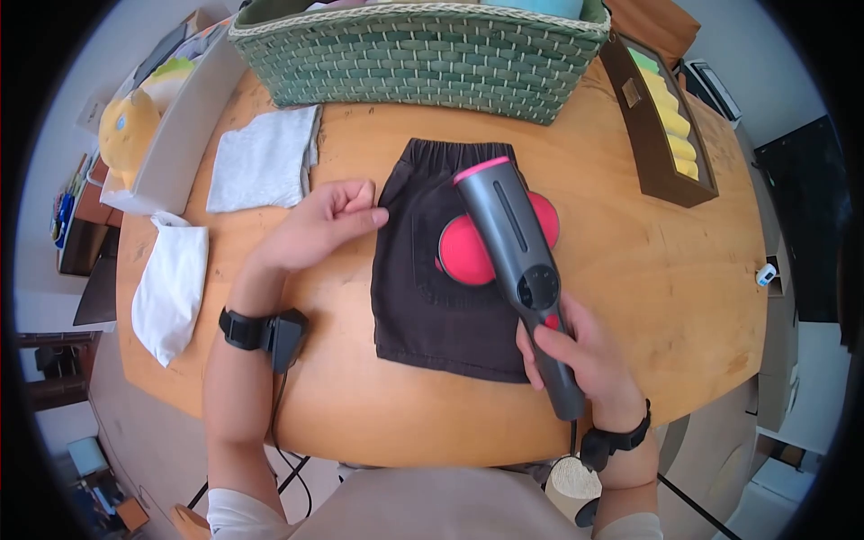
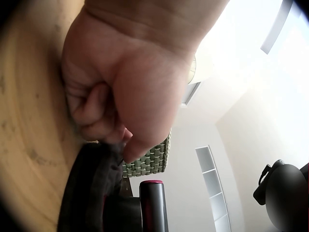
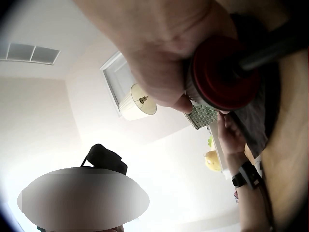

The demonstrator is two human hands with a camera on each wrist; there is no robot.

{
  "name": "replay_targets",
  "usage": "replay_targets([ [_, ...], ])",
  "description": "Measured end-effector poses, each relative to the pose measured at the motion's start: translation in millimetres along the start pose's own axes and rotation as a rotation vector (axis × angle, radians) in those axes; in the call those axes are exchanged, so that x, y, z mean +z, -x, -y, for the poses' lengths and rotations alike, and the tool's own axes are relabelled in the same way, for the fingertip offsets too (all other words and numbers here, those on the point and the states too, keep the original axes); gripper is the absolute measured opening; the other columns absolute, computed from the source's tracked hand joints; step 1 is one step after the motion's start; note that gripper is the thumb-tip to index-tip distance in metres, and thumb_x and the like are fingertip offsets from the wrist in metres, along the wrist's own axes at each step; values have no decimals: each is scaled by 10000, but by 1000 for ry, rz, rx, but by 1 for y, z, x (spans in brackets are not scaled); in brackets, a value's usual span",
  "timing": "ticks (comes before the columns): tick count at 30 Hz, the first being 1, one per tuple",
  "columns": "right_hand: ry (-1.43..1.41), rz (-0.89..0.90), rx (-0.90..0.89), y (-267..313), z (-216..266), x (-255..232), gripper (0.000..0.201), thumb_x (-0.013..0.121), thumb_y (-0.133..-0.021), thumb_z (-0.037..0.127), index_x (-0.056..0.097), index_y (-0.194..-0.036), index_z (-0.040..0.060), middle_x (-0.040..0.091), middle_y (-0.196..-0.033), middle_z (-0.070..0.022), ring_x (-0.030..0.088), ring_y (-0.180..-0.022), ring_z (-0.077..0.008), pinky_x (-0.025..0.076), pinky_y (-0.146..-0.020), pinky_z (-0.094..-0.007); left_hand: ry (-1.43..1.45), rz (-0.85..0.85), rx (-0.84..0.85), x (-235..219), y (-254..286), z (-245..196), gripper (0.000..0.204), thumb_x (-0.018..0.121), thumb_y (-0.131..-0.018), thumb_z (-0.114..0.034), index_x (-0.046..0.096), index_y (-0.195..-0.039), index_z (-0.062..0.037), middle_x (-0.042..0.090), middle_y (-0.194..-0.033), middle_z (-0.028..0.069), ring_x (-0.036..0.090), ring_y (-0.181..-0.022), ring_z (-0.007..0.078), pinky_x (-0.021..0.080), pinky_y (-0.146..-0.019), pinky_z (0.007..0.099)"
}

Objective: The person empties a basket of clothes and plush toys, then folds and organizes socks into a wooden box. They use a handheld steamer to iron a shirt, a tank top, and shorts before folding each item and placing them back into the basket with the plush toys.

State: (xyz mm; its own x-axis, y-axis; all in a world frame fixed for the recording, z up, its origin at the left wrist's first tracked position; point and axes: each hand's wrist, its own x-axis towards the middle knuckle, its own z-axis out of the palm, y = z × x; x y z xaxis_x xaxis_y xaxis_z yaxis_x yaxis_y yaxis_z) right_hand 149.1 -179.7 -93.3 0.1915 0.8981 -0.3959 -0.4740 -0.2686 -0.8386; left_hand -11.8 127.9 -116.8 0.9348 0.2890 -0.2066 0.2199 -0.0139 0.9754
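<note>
Dark shorts (image 1: 418, 315) with an elastic waistband lie flat at the middle of the wooden table. My left hand (image 1: 324, 220) has curled fingers, and its thumb and fingertips pinch the left edge of the shorts below the waistband; the left wrist view shows this pinch close up. My right hand (image 1: 589, 355) grips the handle of a dark grey corded handheld appliance (image 1: 504, 220), thumb beside its red button. This appliance slants over the shorts, with pink discs (image 1: 466, 252) showing on either side of its body. It hides part of the shorts.
Behind the shorts stands a green woven basket (image 1: 423, 63). Folded grey cloth (image 1: 261, 162) and a white cloth (image 1: 171, 288) lie to the left, near a white box (image 1: 193, 130). A brown box (image 1: 657, 135) with yellow rolls stands at right. The cord hangs past the front edge.
</note>
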Motion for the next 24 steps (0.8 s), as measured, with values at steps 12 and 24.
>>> replay_targets([
  [12,-329,158,179,-3,10,-19,740,719,-915,280,325,-1496,47,598,-979,-98,627,-779,-183,529,-727,-333,-14,97,-70,-15,8,-1,574,670,-948,-14,173,-688,-137,183,-635,-102,150,-613,46,160,-511,290],
  [24,-104,68,69,-1,-1,-12,407,627,-994,207,435,-1326,72,584,-905,-59,613,-663,-150,513,-613,-283,-55,40,58,-2,0,11,535,666,-956,-49,212,-694,-158,207,-671,-111,179,-632,38,200,-548,251],
])
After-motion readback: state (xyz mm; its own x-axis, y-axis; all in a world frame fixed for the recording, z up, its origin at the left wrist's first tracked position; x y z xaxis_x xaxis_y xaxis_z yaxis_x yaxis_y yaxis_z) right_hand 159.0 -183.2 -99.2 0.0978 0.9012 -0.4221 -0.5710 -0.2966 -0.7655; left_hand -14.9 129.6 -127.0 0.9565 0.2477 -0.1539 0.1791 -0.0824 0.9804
